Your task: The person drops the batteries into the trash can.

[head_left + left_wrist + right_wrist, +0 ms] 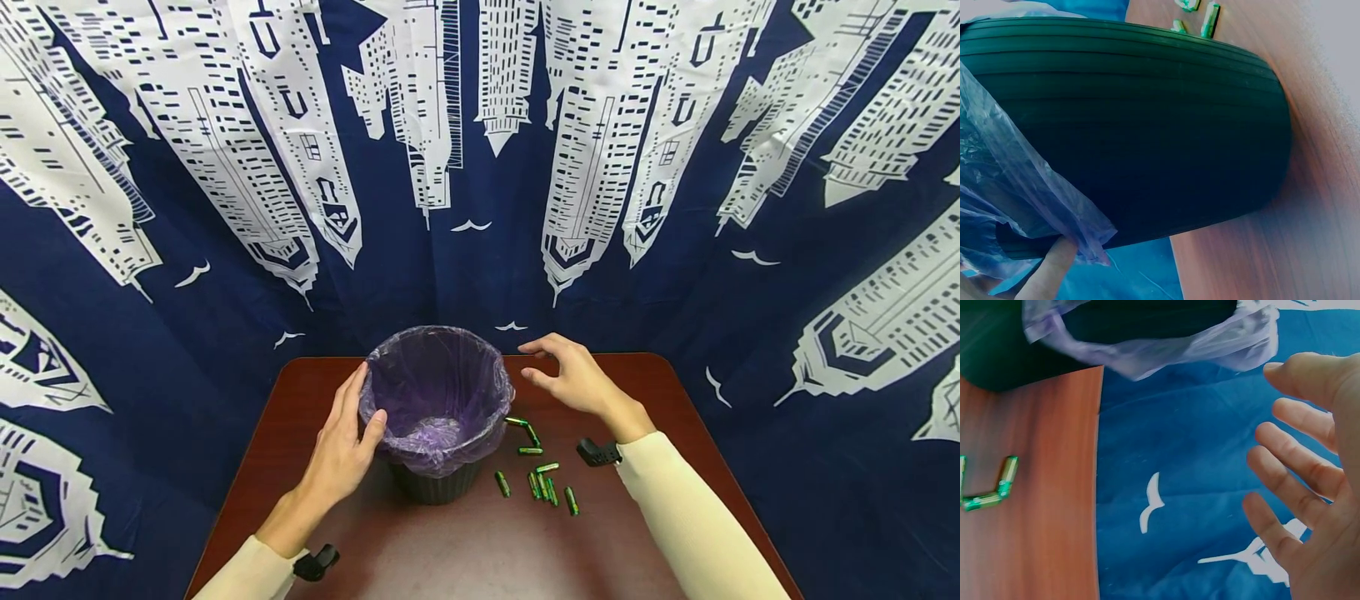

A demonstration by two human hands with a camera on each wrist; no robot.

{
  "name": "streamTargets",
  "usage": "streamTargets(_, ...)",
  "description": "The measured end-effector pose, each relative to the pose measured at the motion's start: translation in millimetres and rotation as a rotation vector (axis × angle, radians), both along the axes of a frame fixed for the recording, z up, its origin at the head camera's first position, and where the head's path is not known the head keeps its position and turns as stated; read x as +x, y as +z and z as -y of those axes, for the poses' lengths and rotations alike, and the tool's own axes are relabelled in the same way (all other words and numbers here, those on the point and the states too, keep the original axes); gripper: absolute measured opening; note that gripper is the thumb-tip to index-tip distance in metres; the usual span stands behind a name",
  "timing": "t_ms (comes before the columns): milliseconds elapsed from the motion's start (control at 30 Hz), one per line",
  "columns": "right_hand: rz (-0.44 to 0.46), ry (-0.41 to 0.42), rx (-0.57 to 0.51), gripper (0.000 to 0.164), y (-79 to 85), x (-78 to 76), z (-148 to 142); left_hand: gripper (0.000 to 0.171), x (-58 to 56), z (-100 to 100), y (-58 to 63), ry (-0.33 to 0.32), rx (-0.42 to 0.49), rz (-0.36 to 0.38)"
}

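Note:
A dark ribbed trash bin (431,487) stands upright on the table, lined with a translucent purple plastic bag (450,454) folded out over its rim. My left hand (341,450) touches the bin's left side at the rim, with fingers extended and the thumb toward the front. In the left wrist view a digit (1057,262) presses on the hanging edge of the bag. To the right of the bin, my right hand (577,375) hovers in the air and holds nothing. Its fingers are apart and slightly bent, as the right wrist view also shows. Several green batteries (543,486) lie below it.
The brown wooden table (405,567) has its far edge just behind the bin. A dark blue curtain (450,275) with white buildings and birds hangs around the table. Black bands (597,452) sit on both wrists.

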State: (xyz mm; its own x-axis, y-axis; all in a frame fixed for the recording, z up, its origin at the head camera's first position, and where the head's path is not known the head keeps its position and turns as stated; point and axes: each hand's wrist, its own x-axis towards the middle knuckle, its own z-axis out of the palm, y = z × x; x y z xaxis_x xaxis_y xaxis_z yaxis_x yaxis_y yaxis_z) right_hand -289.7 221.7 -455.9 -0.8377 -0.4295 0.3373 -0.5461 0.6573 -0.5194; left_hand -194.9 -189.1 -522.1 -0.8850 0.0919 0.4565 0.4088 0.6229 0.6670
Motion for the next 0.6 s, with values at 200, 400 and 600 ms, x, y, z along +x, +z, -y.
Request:
streamTargets(200, 0.031, -0.020, 0.008, 0.038, -25.2, 3.2, -11, 0.082, -0.1, -1, -2.0, 0.004, 0.008, -0.004)
streamTargets(400, 0.079, -0.049, 0.011, 0.038, -51.8, 6.8, -21, 0.082, -0.9, -2, -2.9, 0.010, 0.011, -0.009)
streamTargets(600, 0.110, -0.055, 0.004, 0.036, -80.1, 6.6, -25, 0.083, -1.3, -3, -3.9, 0.024, 0.018, -0.031)
